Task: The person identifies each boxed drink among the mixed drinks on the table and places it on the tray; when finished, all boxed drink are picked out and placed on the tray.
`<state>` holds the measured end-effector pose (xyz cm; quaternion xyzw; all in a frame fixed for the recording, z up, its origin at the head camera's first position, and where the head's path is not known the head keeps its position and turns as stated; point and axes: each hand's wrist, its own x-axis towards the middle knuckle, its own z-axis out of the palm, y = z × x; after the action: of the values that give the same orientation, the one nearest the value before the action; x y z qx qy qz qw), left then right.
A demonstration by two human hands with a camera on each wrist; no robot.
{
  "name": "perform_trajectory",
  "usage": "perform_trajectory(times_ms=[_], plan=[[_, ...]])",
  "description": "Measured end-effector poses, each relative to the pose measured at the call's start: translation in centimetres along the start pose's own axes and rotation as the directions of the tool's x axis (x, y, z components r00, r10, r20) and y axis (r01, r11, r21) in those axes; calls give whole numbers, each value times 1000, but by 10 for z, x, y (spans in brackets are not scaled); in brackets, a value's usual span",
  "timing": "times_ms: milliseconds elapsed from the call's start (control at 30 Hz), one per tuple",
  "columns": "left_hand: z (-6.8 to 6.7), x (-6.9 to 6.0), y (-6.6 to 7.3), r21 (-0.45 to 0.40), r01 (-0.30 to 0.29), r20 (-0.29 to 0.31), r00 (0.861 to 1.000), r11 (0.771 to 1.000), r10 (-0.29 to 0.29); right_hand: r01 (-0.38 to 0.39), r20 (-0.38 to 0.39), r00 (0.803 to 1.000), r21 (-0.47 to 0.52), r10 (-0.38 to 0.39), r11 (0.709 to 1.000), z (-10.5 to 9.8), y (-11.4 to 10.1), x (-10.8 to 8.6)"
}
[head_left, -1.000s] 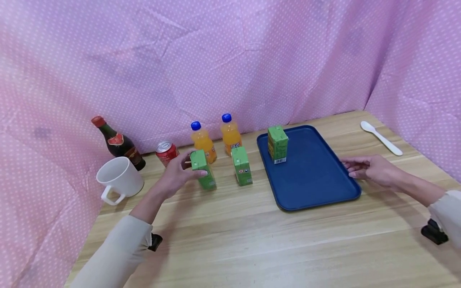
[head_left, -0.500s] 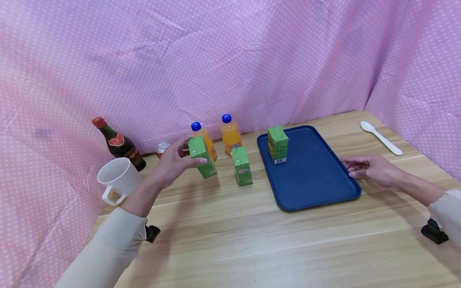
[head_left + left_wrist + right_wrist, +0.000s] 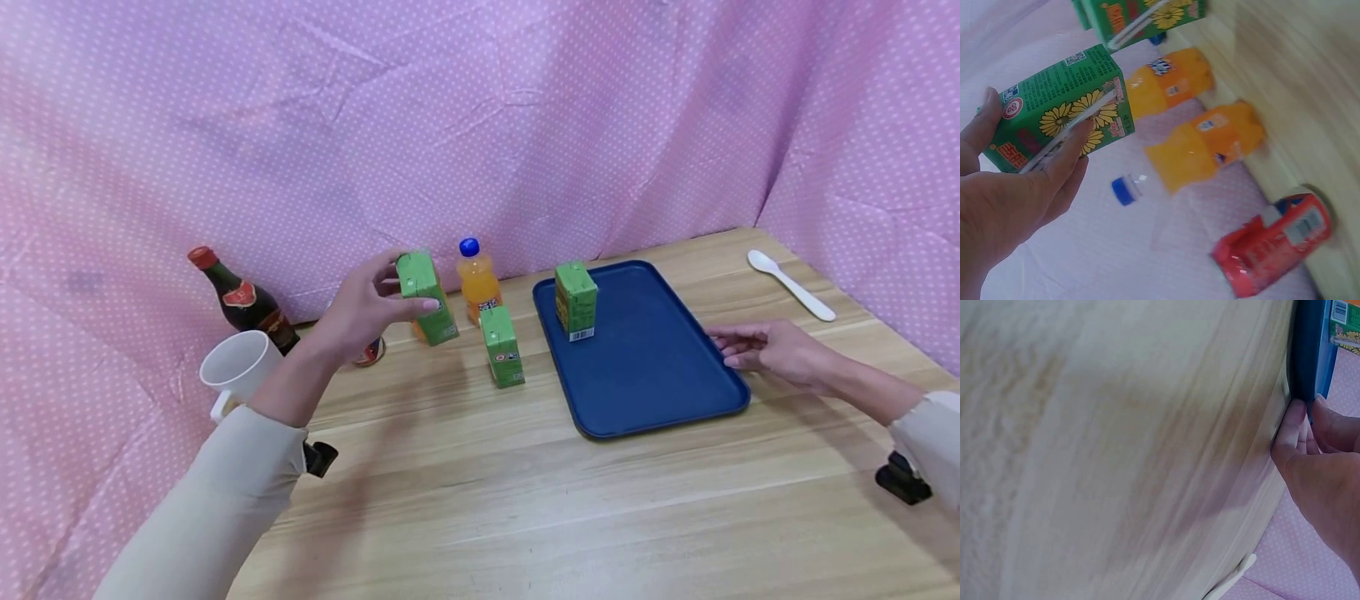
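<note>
My left hand (image 3: 367, 304) grips a green drink carton (image 3: 427, 292) between thumb and fingers, raised off the table and slightly tilted. In the left wrist view, a straw and yellow flowers show on this held carton (image 3: 1063, 109). A second green carton (image 3: 502, 346) stands on the table just to its right. The blue tray (image 3: 645, 367) bears a third carton (image 3: 576, 300) near its far left corner. At the tray's right edge, my right hand (image 3: 780, 354) pinches the rim; the right wrist view has the thumb and fingers at the tray (image 3: 1310, 356).
One orange soda bottle (image 3: 478, 283) stands at the back; another (image 3: 1204, 150) is mostly hidden behind the held carton in the head view. A red can (image 3: 1275, 240), a dark bottle (image 3: 251, 300) and a white mug (image 3: 240, 367) are at left. A white spoon (image 3: 791, 283) lies at right.
My left hand has lifted its carton off the table and moved it up and slightly right, covering one orange bottle. The right hand and the tray have stayed in place.
</note>
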<state>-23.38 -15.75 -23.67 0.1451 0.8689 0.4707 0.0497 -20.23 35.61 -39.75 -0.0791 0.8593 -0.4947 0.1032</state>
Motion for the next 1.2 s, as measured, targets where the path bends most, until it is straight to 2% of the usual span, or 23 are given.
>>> perform_trajectory(times_ms=[167, 267, 433, 700, 900, 1067, 1200], plan=[[10, 14, 21, -64, 1, -5, 1000, 998, -1, -1, -14, 1000, 3, 1, 1000, -1, 2, -1], [21, 23, 35, -129, -14, 5, 1000, 991, 14, 5, -16, 1000, -6, -5, 1000, -1, 2, -1], [41, 37, 53, -173, -17, 13, 1000, 985, 20, -10, -7, 1000, -22, 10, 1000, 0, 2, -2], [70, 55, 73, -209, -56, 36, 997, 976, 65, 14, -1, 1000, -8, -14, 1000, 3, 0, 2], [94, 72, 89, -223, -79, 20, 996, 972, 86, 24, -11, 1000, -13, -24, 1000, 2, 0, 1], [116, 88, 102, -287, -109, 26, 992, 952, 121, 22, -18, 1000, -12, -22, 1000, 0, -1, 0], [135, 99, 109, -319, -111, 38, 991, 941, 129, 16, -8, 1000, 0, -16, 1000, 0, -1, 2]])
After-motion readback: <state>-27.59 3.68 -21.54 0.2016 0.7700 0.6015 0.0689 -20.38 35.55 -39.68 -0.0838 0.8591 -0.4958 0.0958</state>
